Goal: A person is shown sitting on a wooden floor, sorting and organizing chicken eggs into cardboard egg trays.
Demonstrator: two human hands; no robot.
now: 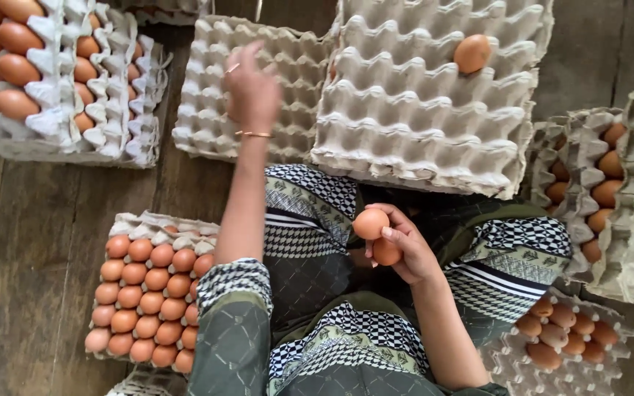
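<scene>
My left hand reaches forward over an empty grey egg tray, fingers spread and holding nothing; a thin bangle circles its wrist. My right hand rests over my lap and grips two brown eggs. A stack of empty trays lies ahead to the right, with a single brown egg in one cup near its far edge. A full tray of brown eggs sits by my left knee.
Stacked trays of eggs fill the far left. More egg-filled trays stand at the right edge, and a partly filled tray lies at lower right. Dark wooden floor boards show between them.
</scene>
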